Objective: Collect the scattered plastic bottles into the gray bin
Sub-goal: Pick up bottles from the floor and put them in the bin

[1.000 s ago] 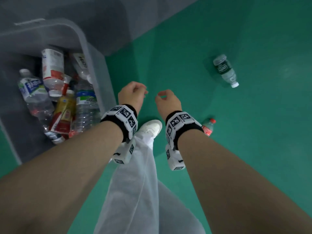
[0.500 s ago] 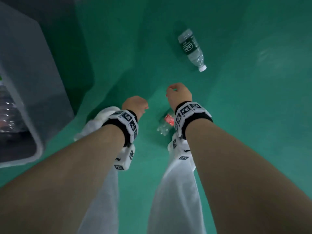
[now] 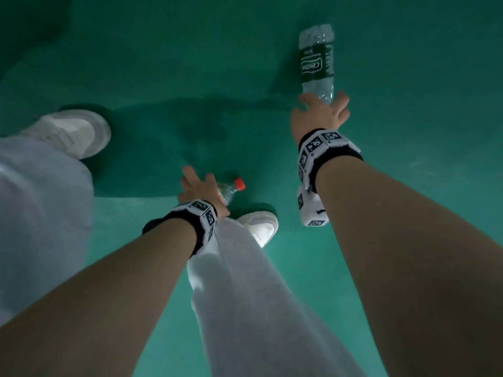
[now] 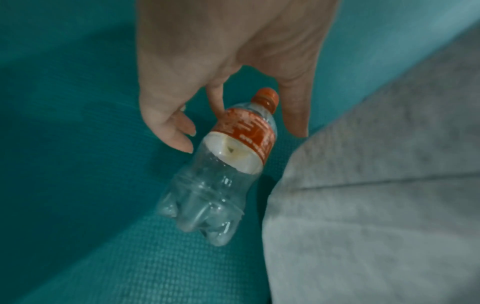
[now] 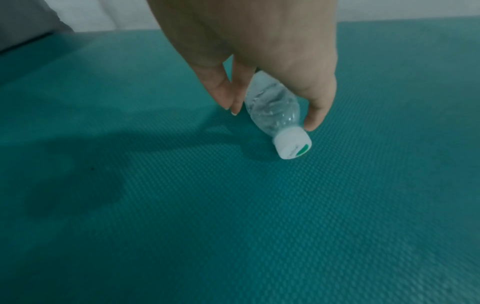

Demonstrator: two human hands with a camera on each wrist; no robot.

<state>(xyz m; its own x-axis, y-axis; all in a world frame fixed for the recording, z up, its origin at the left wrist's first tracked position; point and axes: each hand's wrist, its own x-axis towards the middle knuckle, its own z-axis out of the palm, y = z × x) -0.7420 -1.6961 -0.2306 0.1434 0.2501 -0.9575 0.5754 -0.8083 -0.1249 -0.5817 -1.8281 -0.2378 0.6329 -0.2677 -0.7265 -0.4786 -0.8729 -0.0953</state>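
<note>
My left hand (image 3: 200, 186) reaches spread over one red-capped bottle (image 4: 226, 162) lying on the green floor (image 3: 408, 240) beside my right shoe (image 3: 258, 227), one fingertip touching. Farther from that shoe, my right hand (image 3: 319, 115) straddles the second, green-labelled bottle (image 3: 317, 61), fingers touching its neck.

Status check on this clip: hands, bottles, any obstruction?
Left hand open, fingers straddling red-capped bottle on floor. Right hand closing on white-capped bottle; grip unconfirmed. Trouser leg beside red-capped bottle. Bin not in view.
</note>
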